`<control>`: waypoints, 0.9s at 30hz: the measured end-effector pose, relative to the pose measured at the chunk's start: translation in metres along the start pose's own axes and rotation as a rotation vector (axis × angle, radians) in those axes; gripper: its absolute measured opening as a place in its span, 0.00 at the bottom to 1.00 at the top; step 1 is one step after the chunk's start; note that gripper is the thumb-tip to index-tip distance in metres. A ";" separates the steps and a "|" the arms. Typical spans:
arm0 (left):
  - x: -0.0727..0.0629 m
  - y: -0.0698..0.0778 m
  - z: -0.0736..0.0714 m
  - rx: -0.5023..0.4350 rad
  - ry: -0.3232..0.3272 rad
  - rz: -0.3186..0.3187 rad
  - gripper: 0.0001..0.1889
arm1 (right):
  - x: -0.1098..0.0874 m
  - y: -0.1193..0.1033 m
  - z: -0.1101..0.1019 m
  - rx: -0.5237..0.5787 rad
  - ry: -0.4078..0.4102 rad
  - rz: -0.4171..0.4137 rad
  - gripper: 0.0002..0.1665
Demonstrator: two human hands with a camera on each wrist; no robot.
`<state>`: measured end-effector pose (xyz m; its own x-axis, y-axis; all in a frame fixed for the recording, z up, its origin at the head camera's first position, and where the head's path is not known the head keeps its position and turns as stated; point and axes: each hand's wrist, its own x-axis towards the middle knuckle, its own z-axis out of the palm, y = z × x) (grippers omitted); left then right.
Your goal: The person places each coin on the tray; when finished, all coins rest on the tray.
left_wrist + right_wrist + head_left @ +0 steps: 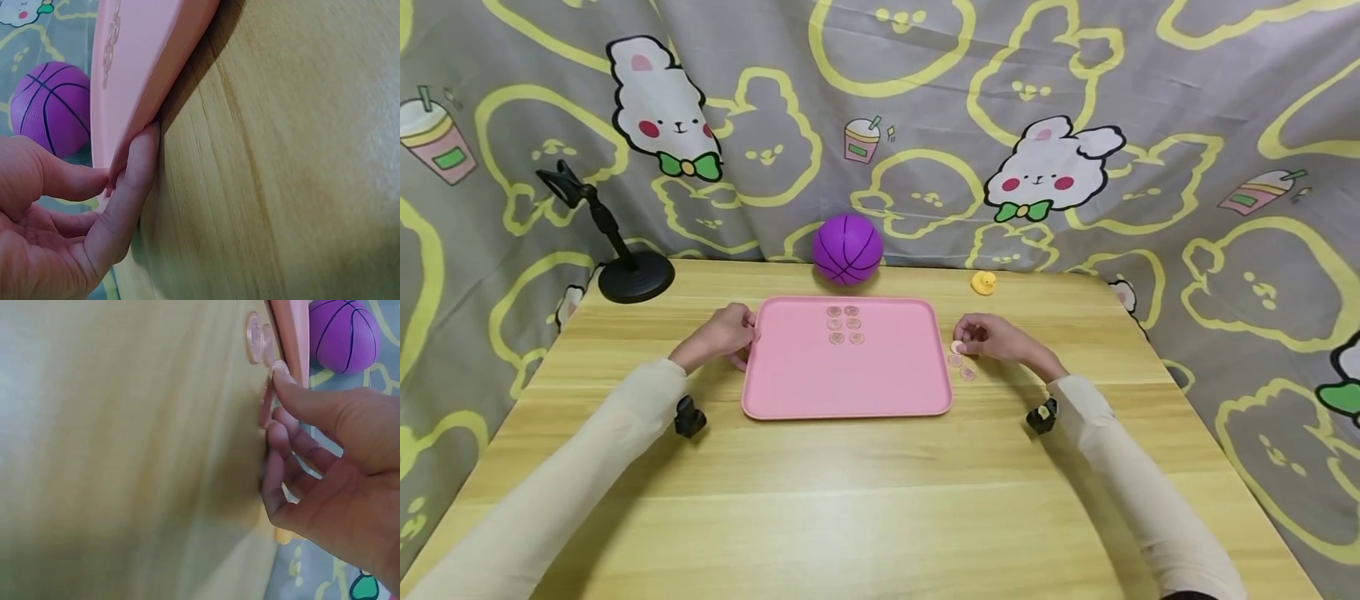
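- Behind everything hangs a grey cloth printed with yellow outlines, white rabbits and pink cups.
- In front of it, my wooden worktop spreads out, its grain running mostly from left to right.
- The pink tray lies on the worktop between my two hands, a shallow rectangle with rounded corners and a raised rim.
- A black stand with a round base and a clip on top stands at the far left corner.
- The purple ball, marked with black basketball lines, sits just behind the tray.
- My left hand grips the tray's left edge, thumb on the rim and fingers against the outer side.
- My right hand is just beside the tray's right edge, low over the worktop, pinching a pale disc between thumb and fingertips.
- A small yellow duck sits near the back edge, beyond my right hand.
- Six coin-like discs lie in the tray toward its far side, in two columns of three.
- Two loose discs lie on the worktop beside the tray's right edge, nearer to me than the pinched one.
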<state>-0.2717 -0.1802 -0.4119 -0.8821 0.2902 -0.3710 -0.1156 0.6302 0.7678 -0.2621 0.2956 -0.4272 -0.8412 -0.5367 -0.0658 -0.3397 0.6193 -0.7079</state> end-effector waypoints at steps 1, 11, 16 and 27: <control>0.000 0.000 0.000 0.000 0.001 -0.003 0.13 | 0.002 -0.001 -0.001 -0.002 -0.003 0.013 0.06; -0.002 0.000 -0.002 0.000 0.002 0.001 0.08 | 0.013 -0.013 -0.002 -0.008 0.025 0.058 0.06; -0.004 0.001 -0.004 0.006 0.007 0.002 0.10 | 0.017 -0.016 0.007 -0.019 0.113 0.092 0.07; -0.003 0.001 -0.001 0.008 -0.003 0.005 0.07 | 0.022 -0.029 0.012 0.101 0.345 0.151 0.10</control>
<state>-0.2698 -0.1807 -0.4097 -0.8816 0.2954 -0.3682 -0.1069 0.6347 0.7653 -0.2658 0.2591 -0.4166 -0.9764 -0.2090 0.0538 -0.1728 0.6080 -0.7749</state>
